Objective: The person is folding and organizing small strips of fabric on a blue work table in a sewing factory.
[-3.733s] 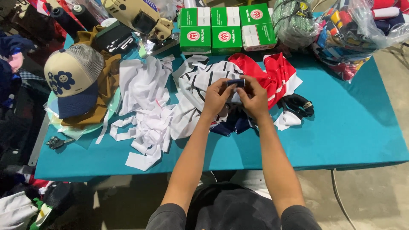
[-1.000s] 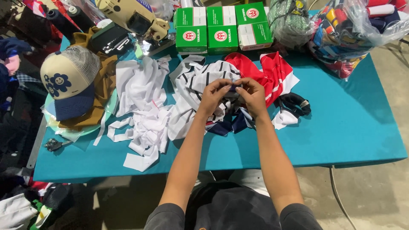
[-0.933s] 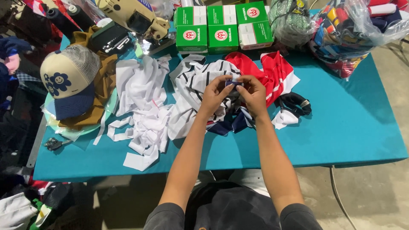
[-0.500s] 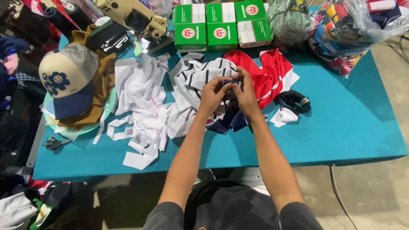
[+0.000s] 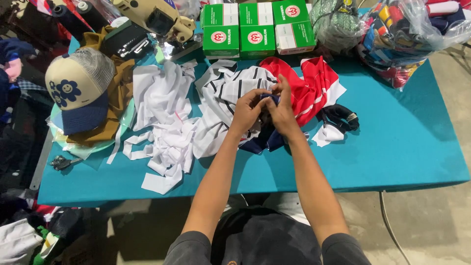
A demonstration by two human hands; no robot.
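you are working both hands together over the middle of the teal table (image 5: 402, 147). your left hand (image 5: 249, 109) and your right hand (image 5: 282, 109) are touching each other, and their fingers are pinching a small dark navy fabric piece (image 5: 269, 98) between them, at the far edge of the hands. the fingers of both hands are curling closed on that piece; how much of it is inside the grasp cannot be told, since the hands are covering it. more navy cloth (image 5: 265, 141) is lying on the table directly under your wrists, on the near side.

just left of your hands a white cloth with dark stripes (image 5: 230, 91) is lying crumpled, partly under your left hand. just right of them a red and white cloth (image 5: 309, 86) is spreading toward the far side. a black strap piece (image 5: 341, 117) is lying to the right of the red cloth, beside a small white scrap.

further left, a heap of white fabric strips (image 5: 164, 132) is covering the table. a beige and navy cap with flower marks (image 5: 78, 91) is sitting at the far left on brown cloth. three green and white boxes (image 5: 257, 27) are standing in a row at the far edge, and a clear bag of coloured items (image 5: 407, 34) is resting at the far right corner.
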